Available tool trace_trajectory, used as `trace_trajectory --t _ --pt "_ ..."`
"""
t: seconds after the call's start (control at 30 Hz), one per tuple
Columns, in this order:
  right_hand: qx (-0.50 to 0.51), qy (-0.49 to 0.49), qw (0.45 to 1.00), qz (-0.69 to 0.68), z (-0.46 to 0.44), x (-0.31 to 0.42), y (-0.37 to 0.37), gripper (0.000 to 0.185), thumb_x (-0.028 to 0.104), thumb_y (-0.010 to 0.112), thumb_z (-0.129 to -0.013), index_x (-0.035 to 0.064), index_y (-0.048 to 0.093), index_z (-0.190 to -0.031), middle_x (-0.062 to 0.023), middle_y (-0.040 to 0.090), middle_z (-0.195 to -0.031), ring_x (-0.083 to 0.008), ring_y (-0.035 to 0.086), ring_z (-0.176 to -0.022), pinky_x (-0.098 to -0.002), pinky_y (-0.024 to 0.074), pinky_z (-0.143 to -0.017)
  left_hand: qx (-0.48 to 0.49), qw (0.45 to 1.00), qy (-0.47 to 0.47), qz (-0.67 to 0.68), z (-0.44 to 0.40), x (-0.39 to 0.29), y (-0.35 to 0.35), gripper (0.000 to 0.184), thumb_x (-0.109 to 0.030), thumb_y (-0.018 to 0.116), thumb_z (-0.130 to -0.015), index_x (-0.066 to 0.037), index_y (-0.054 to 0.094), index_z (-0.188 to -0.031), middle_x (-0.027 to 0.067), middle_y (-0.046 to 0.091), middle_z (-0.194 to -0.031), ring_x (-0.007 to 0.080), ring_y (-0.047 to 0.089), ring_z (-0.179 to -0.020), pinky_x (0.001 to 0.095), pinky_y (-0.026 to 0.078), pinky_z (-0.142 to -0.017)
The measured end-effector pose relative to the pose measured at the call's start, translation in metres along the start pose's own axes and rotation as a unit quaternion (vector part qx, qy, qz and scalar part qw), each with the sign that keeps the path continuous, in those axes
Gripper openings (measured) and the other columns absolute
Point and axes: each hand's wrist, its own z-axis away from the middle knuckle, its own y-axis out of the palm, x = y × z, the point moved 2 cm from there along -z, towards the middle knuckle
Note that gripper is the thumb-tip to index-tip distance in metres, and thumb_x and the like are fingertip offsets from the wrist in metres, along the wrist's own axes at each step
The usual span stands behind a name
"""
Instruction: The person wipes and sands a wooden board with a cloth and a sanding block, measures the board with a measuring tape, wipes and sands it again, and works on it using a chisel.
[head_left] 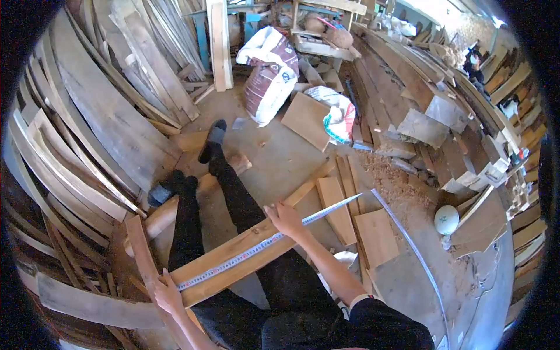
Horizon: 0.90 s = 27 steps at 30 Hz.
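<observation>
A wooden board (224,279) lies slantwise across my thighs. Along its face runs a white tape measure (248,255) with black and red markings. My left hand (169,293) is closed at the board's near-left end, with its fingers at the end of the tape. Farther along, my right hand (287,221) grips the board's upper edge, and the tape passes beneath it. Beyond the right hand the blade stretches out in the air, bends sharply, then runs down toward the bottom right edge. The tape's case is not visible.
Curved planks (102,99) lean in stacks on the left. Stacked timber (420,93) fills the right side. Ahead stand a printed sack (271,81) and a cardboard piece (306,119). Short boards (378,236) and a pale ball-like object (447,220) are on the floor at right.
</observation>
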Motion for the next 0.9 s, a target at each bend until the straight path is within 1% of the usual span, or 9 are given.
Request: trace_trajectory --t 0.13,0.2,0.37,0.47,0.57,0.63,0.7,0.77,0.9 --pt "0.031 0.035 0.999 -0.024 0.004 0.009 -0.008 0.060 0.053 0.041 -0.099 -0.0005 0.066 -0.092 -0.0240 0.066 -0.081 -0.0420 0.065 -0.081 -0.0507 0.0505 -0.076 0.053 0.998 -0.029 -0.021 -0.004 0.012 0.009 0.055 -0.055 0.048 -0.096 -0.004 0.063 -0.107 0.0226 0.069 -0.094 0.0426 0.066 -0.085 0.0534 0.051 -0.073" --pt "0.038 0.038 0.998 -0.028 0.004 0.009 -0.010 0.060 0.054 0.041 -0.099 0.0000 0.066 -0.089 -0.0240 0.066 -0.078 -0.0426 0.065 -0.079 -0.0510 0.0501 -0.074 -0.020 0.999 0.022 0.021 -0.001 0.005 0.002 0.055 -0.054 0.049 -0.096 -0.003 0.062 -0.107 0.0215 0.069 -0.097 0.0419 0.066 -0.086 0.0529 0.051 -0.073" --pt "0.048 0.046 0.993 -0.093 0.001 0.010 -0.022 0.059 0.053 0.041 -0.099 0.0017 0.066 -0.084 -0.0226 0.065 -0.074 -0.0435 0.064 -0.075 -0.0510 0.0494 -0.070 0.011 1.000 -0.003 0.011 -0.003 0.013 0.006 0.054 -0.054 0.049 -0.096 -0.002 0.061 -0.106 0.0208 0.069 -0.100 0.0410 0.066 -0.087 0.0517 0.051 -0.073" --pt "0.005 -0.049 0.998 0.035 0.000 0.000 -0.044 0.057 0.053 0.045 -0.097 0.0039 0.066 -0.079 -0.0185 0.066 -0.074 -0.0396 0.066 -0.075 -0.0506 0.0500 -0.071 0.051 0.998 -0.036 0.017 -0.003 0.014 0.009 0.055 -0.054 0.049 -0.096 -0.002 0.061 -0.107 0.0208 0.069 -0.099 0.0405 0.066 -0.089 0.0508 0.051 -0.074" --pt "0.054 -0.043 0.996 0.063 0.011 -0.011 -0.066 0.058 0.055 0.049 -0.095 0.0050 0.063 -0.070 -0.0169 0.064 -0.066 -0.0376 0.065 -0.067 -0.0501 0.0504 -0.069 0.036 0.999 -0.007 0.021 -0.006 0.025 0.015 0.059 -0.056 0.046 -0.096 -0.002 0.061 -0.114 0.0219 0.067 -0.102 0.0399 0.065 -0.094 0.0510 0.050 -0.079" --pt "0.047 -0.070 0.993 0.078 0.019 -0.019 -0.066 0.058 0.054 0.050 -0.095 0.0044 0.062 -0.068 -0.0174 0.063 -0.065 -0.0380 0.064 -0.065 -0.0498 0.0501 -0.066 0.018 1.000 -0.015 0.019 -0.008 0.022 0.015 0.057 -0.051 0.051 -0.096 0.000 0.060 -0.118 0.0223 0.064 -0.111 0.0398 0.061 -0.104 0.0505 0.048 -0.085" --pt "0.044 -0.096 0.989 0.104 0.028 -0.025 -0.064 0.057 0.052 0.051 -0.095 0.0038 0.061 -0.066 -0.0178 0.061 -0.063 -0.0383 0.063 -0.063 -0.0496 0.0498 -0.063 -0.130 0.987 0.080 -0.049 -0.011 0.030 0.024 0.048 -0.039 0.060 -0.093 0.003 0.061 -0.115 0.0206 0.062 -0.117 0.0399 0.057 -0.109 0.0498 0.047 -0.088" --pt "0.038 -0.093 0.994 0.048 0.030 -0.029 -0.056 0.055 0.050 0.051 -0.096 0.0037 0.062 -0.068 -0.0198 0.062 -0.064 -0.0401 0.063 -0.065 -0.0505 0.0501 -0.061 -0.118 0.989 0.093 -0.001 -0.016 0.040 0.021 0.035 -0.026 0.066 -0.089 0.003 0.063 -0.109 0.0192 0.060 -0.117 0.0392 0.054 -0.108 0.0497 0.046 -0.089" --pt "0.026 -0.079 0.996 0.021 0.033 -0.027 -0.053 0.053 0.047 0.051 -0.097 0.0031 0.062 -0.070 -0.0204 0.062 -0.066 -0.0409 0.063 -0.064 -0.0509 0.0497 -0.061 -0.148 0.984 0.098 0.009 -0.005 0.008 -0.014 0.015 -0.016 0.065 -0.088 -0.003 0.067 -0.097 0.0137 0.065 -0.095 0.0328 0.059 -0.092 0.0458 0.045 -0.075"
